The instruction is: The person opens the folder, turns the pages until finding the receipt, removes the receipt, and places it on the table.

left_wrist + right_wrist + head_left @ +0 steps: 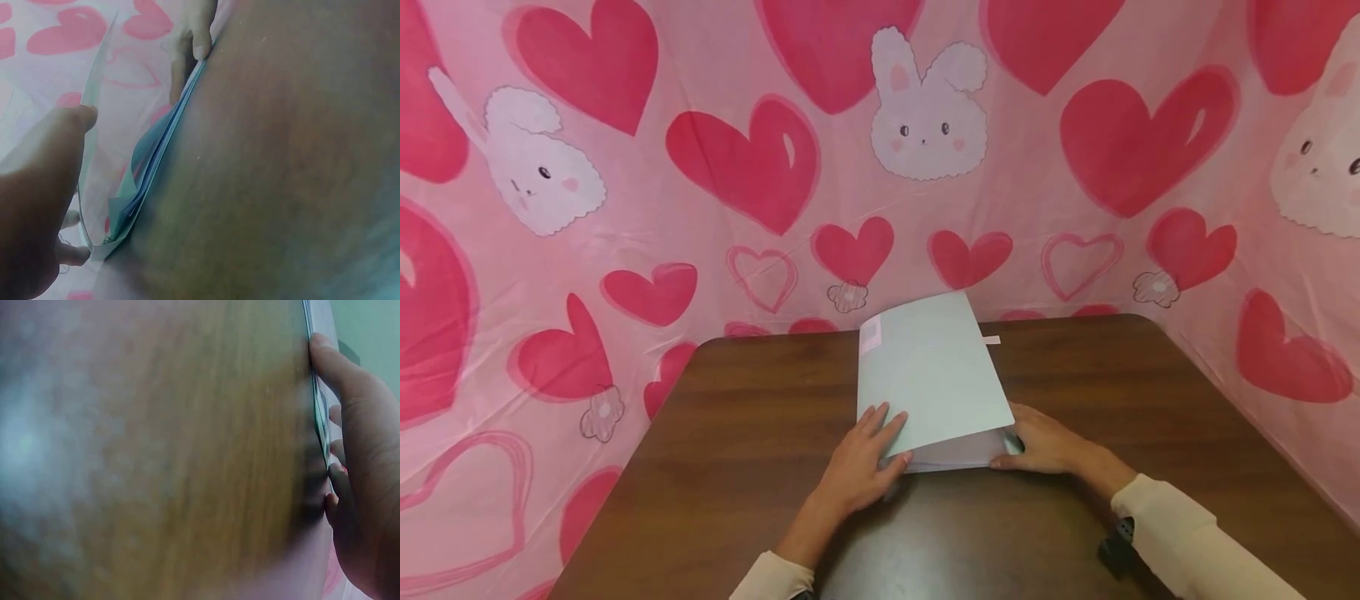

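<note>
A pale green file folder (932,367) lies on the table, its front cover lifted at the near right corner over clear inner sleeves (955,450). In the left wrist view, the stacked sleeves (153,159) stand apart from the raised cover (92,87). My left hand (865,462) rests at the lower left by the spine, fingers spread over the cover and thumb at its near edge. With its thumb at the near edge and fingers along the right side, my right hand (1041,442) holds the lower right corner of the lower part; some fingertips are hidden in the head view.
A pink label (870,335) marks the folder's upper left, and a small pale tab (992,340) sticks out on the right. The dark wooden table (737,417) meets a pink cloth (700,75) with hearts and rabbits behind and at both sides.
</note>
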A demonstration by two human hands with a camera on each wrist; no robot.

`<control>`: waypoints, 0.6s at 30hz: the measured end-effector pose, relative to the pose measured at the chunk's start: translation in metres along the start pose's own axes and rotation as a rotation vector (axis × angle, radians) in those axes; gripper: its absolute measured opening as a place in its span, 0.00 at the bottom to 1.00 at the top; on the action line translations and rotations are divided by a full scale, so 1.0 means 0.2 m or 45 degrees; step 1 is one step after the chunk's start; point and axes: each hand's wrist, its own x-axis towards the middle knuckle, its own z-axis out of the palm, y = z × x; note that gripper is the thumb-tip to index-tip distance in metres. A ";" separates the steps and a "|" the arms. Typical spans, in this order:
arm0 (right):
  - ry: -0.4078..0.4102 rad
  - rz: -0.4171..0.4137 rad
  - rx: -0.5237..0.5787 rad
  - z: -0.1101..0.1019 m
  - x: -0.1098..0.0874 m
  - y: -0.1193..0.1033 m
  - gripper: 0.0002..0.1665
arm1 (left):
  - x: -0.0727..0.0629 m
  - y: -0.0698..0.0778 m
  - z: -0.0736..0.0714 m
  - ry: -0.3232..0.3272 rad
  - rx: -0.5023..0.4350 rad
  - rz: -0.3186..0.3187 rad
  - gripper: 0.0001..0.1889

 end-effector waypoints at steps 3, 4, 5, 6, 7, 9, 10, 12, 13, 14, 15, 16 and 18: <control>-0.013 -0.009 -0.029 0.00 0.00 -0.01 0.38 | -0.02 0.00 0.00 0.032 -0.029 -0.015 0.30; -0.016 -0.010 -0.028 0.00 0.00 -0.01 0.38 | -0.02 0.00 0.00 0.039 -0.044 -0.023 0.30; -0.022 -0.006 -0.026 0.00 -0.01 -0.01 0.39 | -0.02 0.01 0.01 0.046 -0.063 -0.032 0.30; -0.025 -0.004 -0.017 0.00 -0.01 -0.01 0.40 | -0.03 0.01 0.01 0.055 -0.077 -0.038 0.30; -0.032 0.001 -0.007 0.00 -0.01 -0.01 0.41 | -0.03 0.01 0.01 0.064 -0.090 -0.046 0.30; -0.053 0.022 0.012 -0.01 -0.01 -0.01 0.44 | -0.04 0.01 0.02 0.087 -0.111 -0.054 0.29; -0.068 0.036 0.019 -0.01 -0.02 -0.01 0.46 | -0.04 0.01 0.02 0.101 -0.118 -0.054 0.29; -0.099 0.065 0.029 -0.01 -0.02 -0.01 0.48 | -0.05 0.01 0.02 0.127 -0.131 -0.058 0.29; -0.114 0.076 0.029 -0.01 -0.02 -0.01 0.48 | -0.05 0.01 0.03 0.145 -0.134 -0.060 0.29; -0.127 0.086 0.030 -0.02 -0.02 -0.01 0.49 | -0.05 0.01 0.03 0.163 -0.134 -0.060 0.29; -0.137 0.093 0.030 -0.02 -0.02 -0.01 0.49 | -0.06 0.01 0.03 0.182 -0.137 -0.060 0.29; -0.145 0.093 0.029 -0.02 -0.02 0.00 0.49 | -0.06 0.01 0.03 0.202 -0.139 -0.060 0.29; -0.150 0.091 0.032 -0.02 -0.01 0.00 0.49 | -0.06 0.01 0.03 0.238 -0.136 -0.063 0.29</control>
